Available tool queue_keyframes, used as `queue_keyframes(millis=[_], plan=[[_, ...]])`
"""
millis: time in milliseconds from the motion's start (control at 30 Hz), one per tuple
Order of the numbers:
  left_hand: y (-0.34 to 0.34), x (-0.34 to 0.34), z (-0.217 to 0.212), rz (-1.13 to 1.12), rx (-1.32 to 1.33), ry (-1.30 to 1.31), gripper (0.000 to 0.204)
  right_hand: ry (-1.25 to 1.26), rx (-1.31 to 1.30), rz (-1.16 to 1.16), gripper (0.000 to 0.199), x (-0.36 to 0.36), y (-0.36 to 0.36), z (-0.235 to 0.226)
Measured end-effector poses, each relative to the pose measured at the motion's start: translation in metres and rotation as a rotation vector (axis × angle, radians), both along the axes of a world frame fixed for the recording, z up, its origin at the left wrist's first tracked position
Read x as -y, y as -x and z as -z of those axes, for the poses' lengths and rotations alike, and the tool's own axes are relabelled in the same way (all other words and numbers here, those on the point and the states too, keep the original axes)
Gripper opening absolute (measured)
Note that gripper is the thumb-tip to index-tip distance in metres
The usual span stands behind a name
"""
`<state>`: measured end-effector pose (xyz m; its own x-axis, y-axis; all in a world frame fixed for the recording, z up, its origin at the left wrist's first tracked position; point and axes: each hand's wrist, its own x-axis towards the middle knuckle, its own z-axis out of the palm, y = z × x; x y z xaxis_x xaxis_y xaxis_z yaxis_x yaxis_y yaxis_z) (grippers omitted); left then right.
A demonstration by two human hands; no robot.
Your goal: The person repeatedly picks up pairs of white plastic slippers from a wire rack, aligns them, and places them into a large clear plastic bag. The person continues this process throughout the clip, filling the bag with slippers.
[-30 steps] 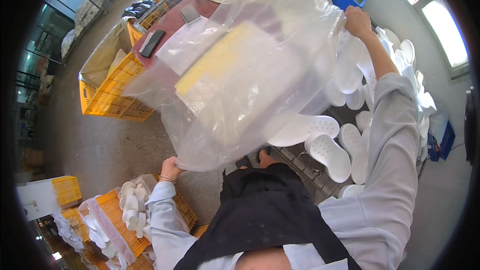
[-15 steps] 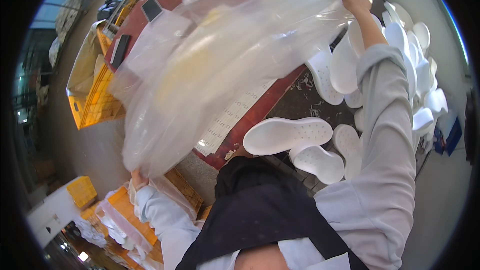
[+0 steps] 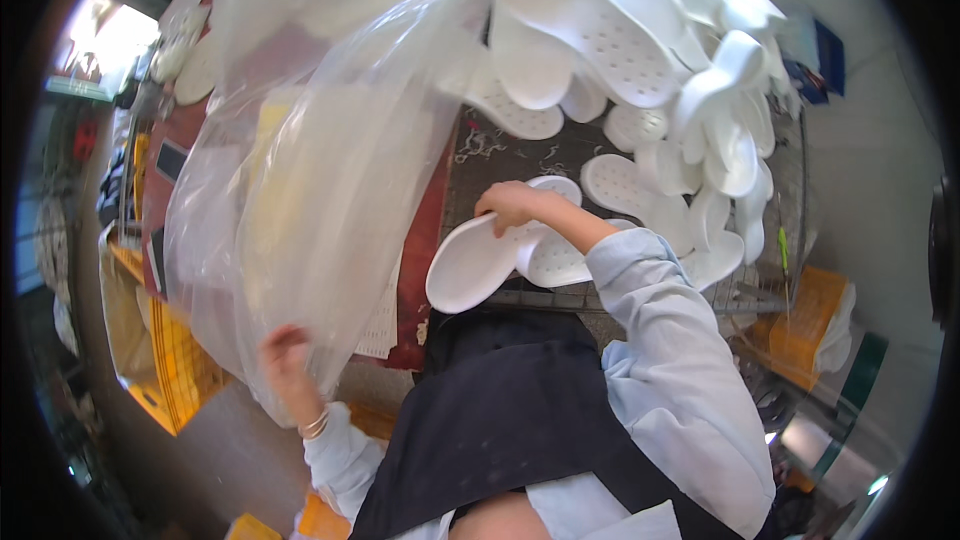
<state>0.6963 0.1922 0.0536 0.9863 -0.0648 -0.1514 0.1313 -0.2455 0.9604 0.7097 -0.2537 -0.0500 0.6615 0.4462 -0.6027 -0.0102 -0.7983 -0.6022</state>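
My right hand point(image 3: 514, 206) grips a white shoe sole point(image 3: 468, 266) at its waist, thumb over the near edge. A second pale sole with small holes point(image 3: 558, 258) lies beside it, partly covered by my right arm. A large clear plastic bag point(image 3: 330, 170) spreads over the red tabletop point(image 3: 428, 250). Close to the bag's lower left part is my left hand point(image 3: 288, 355), smeared by motion; whether it touches the plastic is unclear. Something yellow shows dimly through the bag.
White soles point(image 3: 590, 25) are heaped at the far right on a dark surface with scraps. A phone point(image 3: 172, 160) lies at the left table edge, a yellow crate point(image 3: 172, 365) below it. An orange crate point(image 3: 805, 325) and a green-handled tool point(image 3: 783, 250) are at right.
My right hand has let go of the bag's far corner and come down to a white sole. The bag has dropped onto the table. The view has shifted to the right.
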Motion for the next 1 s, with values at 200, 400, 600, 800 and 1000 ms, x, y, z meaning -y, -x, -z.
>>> queue_keyframes(millis=[200, 400, 600, 800, 1000], plan=[[0.017, 0.157, 0.006, 0.705, -0.482, 0.345, 0.067, -0.16, 0.705, 0.518, 0.044, 0.029, 0.029, -0.073], [-0.014, 0.275, 0.081, 0.609, -0.292, 0.643, 0.072, 0.656, 1.29, 0.787, 0.066, 0.117, -0.01, -0.158], [-0.028, 0.352, 0.099, 0.388, -0.695, 0.658, 0.049, 0.499, 0.822, 0.933, 0.034, 0.151, 0.03, -0.196], [0.014, 0.333, 0.084, 0.461, -0.479, 1.045, 0.095, 0.341, 0.768, 1.303, 0.038, 0.146, 0.101, -0.154], [0.03, 0.329, 0.076, 0.579, -0.66, 1.02, 0.108, 0.569, 0.89, 1.285, 0.048, 0.199, 0.088, -0.107]])
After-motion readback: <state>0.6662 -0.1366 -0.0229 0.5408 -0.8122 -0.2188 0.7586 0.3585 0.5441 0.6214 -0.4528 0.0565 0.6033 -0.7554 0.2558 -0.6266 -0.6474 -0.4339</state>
